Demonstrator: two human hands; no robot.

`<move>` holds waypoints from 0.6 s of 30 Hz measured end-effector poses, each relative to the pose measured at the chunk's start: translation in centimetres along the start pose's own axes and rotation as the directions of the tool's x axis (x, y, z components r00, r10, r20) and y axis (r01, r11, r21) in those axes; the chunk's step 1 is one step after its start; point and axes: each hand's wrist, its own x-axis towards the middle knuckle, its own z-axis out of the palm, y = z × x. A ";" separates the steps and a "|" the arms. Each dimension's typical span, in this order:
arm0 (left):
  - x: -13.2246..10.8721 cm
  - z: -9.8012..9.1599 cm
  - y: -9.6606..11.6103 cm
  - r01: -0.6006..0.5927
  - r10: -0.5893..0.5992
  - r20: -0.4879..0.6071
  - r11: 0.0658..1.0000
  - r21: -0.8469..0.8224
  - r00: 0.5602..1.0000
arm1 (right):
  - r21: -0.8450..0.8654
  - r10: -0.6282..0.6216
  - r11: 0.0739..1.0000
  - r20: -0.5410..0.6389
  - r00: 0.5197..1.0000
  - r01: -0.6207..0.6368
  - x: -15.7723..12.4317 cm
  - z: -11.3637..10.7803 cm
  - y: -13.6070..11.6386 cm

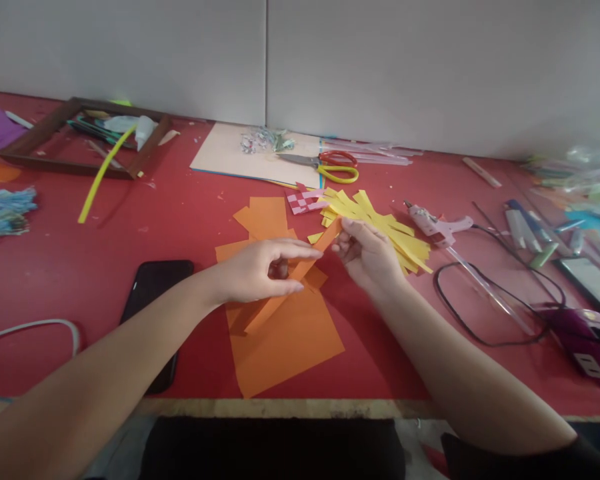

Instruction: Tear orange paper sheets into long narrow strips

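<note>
My right hand [367, 257] pinches the upper end of a folded orange paper strip [270, 312] between thumb and fingers. My left hand [265, 267] curves around the strip's middle, the fingers along its upper side and the thumb below. The strip slants over a flat orange paper sheet [290, 350]. More orange paper pieces [267, 217] lie just behind my left hand. Beside my right hand is a fanned pile of yellow paper strips [375, 220]. A small pink-and-white woven paper piece [303, 200] touches that pile's left side.
Scissors [337, 167] lie on a pale board [220, 150] at the back. A pink glue gun [437, 227] and its black cord are on the right. A black phone [163, 287] lies beneath my left forearm. A wooden frame [40, 160] holding tools sits back left.
</note>
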 end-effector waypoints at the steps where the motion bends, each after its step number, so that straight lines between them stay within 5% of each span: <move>1: 0.0 0.0 0.0 0.000 0.000 0.003 1.000 -0.005 1.000 | 0.003 -0.003 1.000 0.003 1.000 0.003 0.0 0.1 0.0; 9: 0.0 0.2 -0.1 0.005 -0.006 -0.006 0.998 -0.063 1.000 | -0.021 0.022 1.000 0.079 0.997 -0.020 -1.3 0.9 0.6; 13: -0.1 0.2 0.3 0.028 -0.014 0.092 0.989 -0.148 0.996 | 0.032 0.011 0.999 0.062 0.998 -0.013 -1.4 1.0 0.5; 18: 0.1 -0.1 0.1 0.025 -0.013 0.042 0.957 -0.290 0.999 | -0.042 0.175 0.985 0.179 0.968 -0.170 -2.0 1.0 0.3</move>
